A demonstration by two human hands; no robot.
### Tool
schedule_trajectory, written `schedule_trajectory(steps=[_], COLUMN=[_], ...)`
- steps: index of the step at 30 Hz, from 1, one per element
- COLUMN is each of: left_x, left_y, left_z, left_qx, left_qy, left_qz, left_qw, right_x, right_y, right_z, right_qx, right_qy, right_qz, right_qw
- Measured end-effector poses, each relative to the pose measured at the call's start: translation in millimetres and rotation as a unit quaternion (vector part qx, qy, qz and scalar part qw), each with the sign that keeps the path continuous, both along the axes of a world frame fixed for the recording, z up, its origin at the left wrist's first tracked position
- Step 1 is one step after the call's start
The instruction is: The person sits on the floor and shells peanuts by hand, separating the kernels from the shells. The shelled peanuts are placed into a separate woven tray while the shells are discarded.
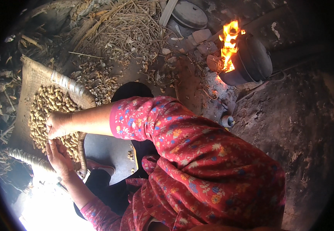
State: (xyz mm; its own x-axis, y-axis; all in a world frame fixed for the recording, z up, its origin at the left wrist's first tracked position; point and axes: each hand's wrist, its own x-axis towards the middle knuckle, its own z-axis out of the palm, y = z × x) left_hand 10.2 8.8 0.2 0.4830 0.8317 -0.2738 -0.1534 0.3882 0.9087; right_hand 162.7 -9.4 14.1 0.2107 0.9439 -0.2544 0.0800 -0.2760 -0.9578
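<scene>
My right hand (59, 125) is over a heap of unshelled peanuts (55, 99), its fingers curled down among them. My left hand (59, 158) lies just below it in the picture, palm side partly hidden, its fingertips close to those of the right. Whether either hand pinches a peanut cannot be made out. The peanuts rest on a woven winnowing basket (25, 95) with a bound rim, patched in places with pale wrapping. Its near rim lies in front of my knees.
A fire (229, 47) burns against a dark metal pot (252, 62). Ash (217, 86) and bricks (203, 36) lie beside it. Peanut shells (100, 78) and dry stalks (126, 26) cover the ground. A grey smooth surface (106, 150) is between my legs. A round lid (190, 14) lies behind.
</scene>
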Motion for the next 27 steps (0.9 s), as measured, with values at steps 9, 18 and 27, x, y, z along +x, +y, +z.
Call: schedule_trajectory(steps=[9, 18, 27], left_x=[12, 16, 11], left_y=[-14, -12, 0], left_z=[24, 6, -8], left_qx=[0.05, 0.111, 0.202], left_qy=[0.121, 0.019, 0.164], left_qz=[0.019, 0.088, 0.101], left_qw=[0.991, 0.99, 0.96], right_x=[-9, -14, -26], right_y=[2, -3, 6], right_z=[-6, 8, 0], right_qx=[0.018, 0.016, 0.075], right_qy=[-0.007, 0.022, 0.007], right_qz=[-0.03, -0.063, -0.139], right_qw=[0.999, 0.998, 0.987])
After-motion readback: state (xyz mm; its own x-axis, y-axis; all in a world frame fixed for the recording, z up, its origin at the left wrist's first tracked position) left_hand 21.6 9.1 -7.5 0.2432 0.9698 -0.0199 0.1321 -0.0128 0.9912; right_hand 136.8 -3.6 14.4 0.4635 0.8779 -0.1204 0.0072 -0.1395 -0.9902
